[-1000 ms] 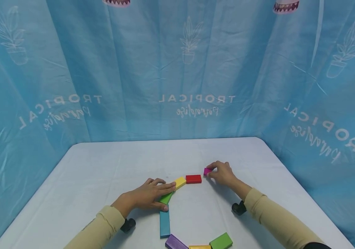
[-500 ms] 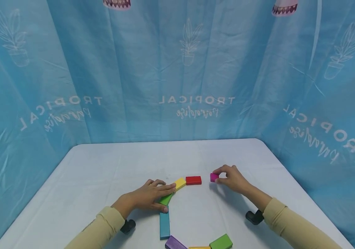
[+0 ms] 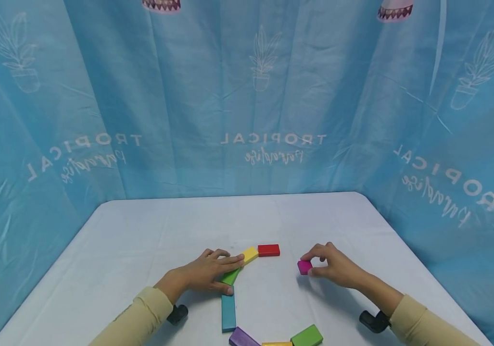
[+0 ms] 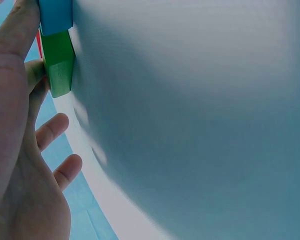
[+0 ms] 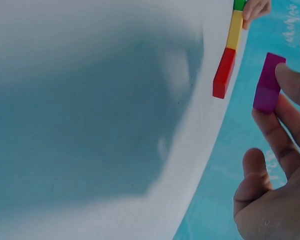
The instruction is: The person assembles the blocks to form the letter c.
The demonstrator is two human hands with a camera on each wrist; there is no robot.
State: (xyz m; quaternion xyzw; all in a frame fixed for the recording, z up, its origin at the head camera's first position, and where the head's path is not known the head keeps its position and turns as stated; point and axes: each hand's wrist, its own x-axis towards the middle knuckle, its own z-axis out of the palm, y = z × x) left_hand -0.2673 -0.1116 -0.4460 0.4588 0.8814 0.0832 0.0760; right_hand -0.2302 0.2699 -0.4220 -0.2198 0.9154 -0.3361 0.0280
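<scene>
My right hand [image 3: 335, 265] pinches a small magenta block [image 3: 305, 267] between thumb and fingertips, off to the right of the other blocks. In the right wrist view the magenta block [image 5: 268, 84] looks oblong, its ends between thumb and fingers. My left hand [image 3: 203, 271] lies over a curved row of blocks, fingers fairly straight. Its thumb rests on the blue block [image 3: 228, 312] and its index finger touches the yellow block [image 3: 251, 254]. Between these sits a green block [image 3: 231, 276], partly covered by the hand. The red block [image 3: 269, 250] continues the row past the yellow one.
At the near edge of the head view lie a purple block [image 3: 243, 337], an orange-yellow block [image 3: 277, 344] and a second green block [image 3: 307, 335], curving on from the blue one. The white table [image 3: 151, 226] is backed by a blue printed curtain [image 3: 195, 96].
My right hand has drawn back toward me and slightly right, carrying the magenta block away from the red block's right end. The left hand and the row have stayed put.
</scene>
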